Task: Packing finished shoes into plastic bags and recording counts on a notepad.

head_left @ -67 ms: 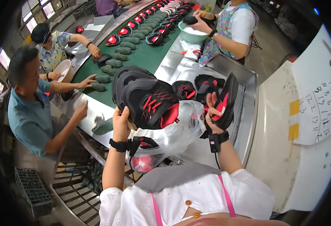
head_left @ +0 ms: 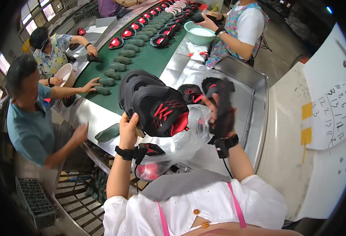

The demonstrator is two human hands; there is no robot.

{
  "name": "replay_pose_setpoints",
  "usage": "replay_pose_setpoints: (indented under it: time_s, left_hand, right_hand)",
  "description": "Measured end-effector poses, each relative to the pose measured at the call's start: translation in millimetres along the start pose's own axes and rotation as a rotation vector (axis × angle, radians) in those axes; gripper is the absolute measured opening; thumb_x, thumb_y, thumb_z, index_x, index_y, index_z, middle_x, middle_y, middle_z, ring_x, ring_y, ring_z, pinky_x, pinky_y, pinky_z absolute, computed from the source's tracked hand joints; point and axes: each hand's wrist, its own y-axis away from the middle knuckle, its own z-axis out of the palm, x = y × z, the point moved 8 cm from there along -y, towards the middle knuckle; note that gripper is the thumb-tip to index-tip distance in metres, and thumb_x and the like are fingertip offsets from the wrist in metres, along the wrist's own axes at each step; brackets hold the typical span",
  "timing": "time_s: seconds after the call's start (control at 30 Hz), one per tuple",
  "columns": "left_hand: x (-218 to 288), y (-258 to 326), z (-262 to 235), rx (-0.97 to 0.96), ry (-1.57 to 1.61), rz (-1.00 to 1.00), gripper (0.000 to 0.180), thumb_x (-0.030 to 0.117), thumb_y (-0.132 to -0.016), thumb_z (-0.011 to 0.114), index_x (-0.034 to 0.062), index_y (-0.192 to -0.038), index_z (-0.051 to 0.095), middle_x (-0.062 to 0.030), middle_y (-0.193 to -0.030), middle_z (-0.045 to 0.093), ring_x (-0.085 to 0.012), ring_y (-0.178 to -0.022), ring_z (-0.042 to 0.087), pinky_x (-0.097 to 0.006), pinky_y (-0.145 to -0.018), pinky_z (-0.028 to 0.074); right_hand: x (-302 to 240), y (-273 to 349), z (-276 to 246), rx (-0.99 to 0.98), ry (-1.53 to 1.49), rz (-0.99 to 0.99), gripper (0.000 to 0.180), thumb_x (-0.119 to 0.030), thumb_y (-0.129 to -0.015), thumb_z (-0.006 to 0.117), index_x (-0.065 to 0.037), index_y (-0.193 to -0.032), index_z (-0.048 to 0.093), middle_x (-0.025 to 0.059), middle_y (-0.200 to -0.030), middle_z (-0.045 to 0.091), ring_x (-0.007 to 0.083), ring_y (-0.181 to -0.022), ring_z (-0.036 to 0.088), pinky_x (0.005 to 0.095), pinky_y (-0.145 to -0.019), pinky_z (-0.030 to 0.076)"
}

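My left hand [head_left: 128, 131] grips a stack of several black shoe uppers [head_left: 157, 110] at their left edge, with the thumb on top. Red laces and red lining show on the uppermost one. To the right, my right hand [head_left: 211, 107] has hold of a single black shoe upper [head_left: 225, 108], which is smeared by motion and hides part of the fingers. Between my hands lies a clear plastic bag [head_left: 194, 131] with things in it, partly under the stack. Just beyond, another black and red shoe upper [head_left: 191, 93] rests on the metal tray.
A metal-rimmed tray [head_left: 259, 114] lies before me, beside a green conveyor belt [head_left: 149, 59] carrying rows of uppers and dark green shoe lasts [head_left: 122, 60]. Co-workers stand along both sides. A single last [head_left: 107, 133] lies at the left, and a pale panel [head_left: 283, 129] rises at my right.
The upper in my right hand has turned, so its red lining no longer faces me. My left hand and its stack have shifted slightly. At left, a co-worker's hand has moved down a little.
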Motion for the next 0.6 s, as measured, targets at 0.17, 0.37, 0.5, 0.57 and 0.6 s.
replay_pose_setpoints:
  time_s: [0.17,0.37,0.5,0.57,0.6]
  left_hand:
    - [-0.6,12.5,34.9,-0.118,-0.544,0.302,0.027,0.007,-0.082,0.059,0.0024,-0.109,0.057,-0.0072,-0.1,0.057,-0.0193,-0.092,0.054,-0.028,-0.086,0.04]
    - [-13.4,13.6,26.7,-0.012,-0.143,0.021,0.017,0.013,-0.088,0.056,0.0022,-0.101,0.059,0.0006,-0.089,0.058,-0.0064,-0.079,0.051,-0.021,-0.072,0.041]
    - [-26.0,-7.4,29.6,-0.012,-0.079,0.082,0.017,0.018,-0.091,0.054,0.0034,-0.096,0.058,0.0024,-0.089,0.057,-0.005,-0.077,0.05,-0.02,-0.07,0.04]
    - [-23.9,-20.1,19.7,0.137,0.095,0.077,0.016,0.02,-0.091,0.053,0.005,-0.095,0.057,0.0029,-0.084,0.056,-0.0049,-0.074,0.05,-0.02,-0.067,0.041]
    - [-8.4,-22.4,33.7,0.213,0.156,0.082,0.016,0.021,-0.092,0.052,0.0057,-0.095,0.055,0.0034,-0.081,0.056,-0.0049,-0.07,0.05,-0.021,-0.064,0.041]
  right_hand:
    - [67.1,-34.6,30.9,-0.066,1.067,0.215,0.089,-0.014,-0.064,0.079,0.0,-0.136,0.028,0.0096,-0.127,0.045,0.0165,-0.116,0.044,0.0274,-0.1,0.031]
    - [53.4,-3.9,5.6,0.035,1.023,0.0,0.084,-0.01,-0.059,0.082,-0.001,-0.128,0.035,0.0041,-0.122,0.045,0.0138,-0.115,0.042,0.0267,-0.098,0.033]
    - [29.8,5.1,-1.1,0.085,0.741,-0.014,0.074,-0.009,-0.061,0.075,-0.003,-0.125,0.039,0.0037,-0.116,0.049,0.0156,-0.107,0.05,0.0284,-0.094,0.039]
    - [-1.9,26.1,-35.9,0.282,0.638,-0.155,0.062,-0.024,-0.072,0.069,-0.006,-0.125,0.041,0.0064,-0.108,0.056,0.0192,-0.101,0.055,0.0327,-0.09,0.044]
    - [-26.6,39.8,-59.2,0.297,0.633,-0.2,0.06,-0.031,-0.077,0.065,-0.004,-0.125,0.042,0.0096,-0.114,0.055,0.023,-0.106,0.053,0.036,-0.093,0.042]
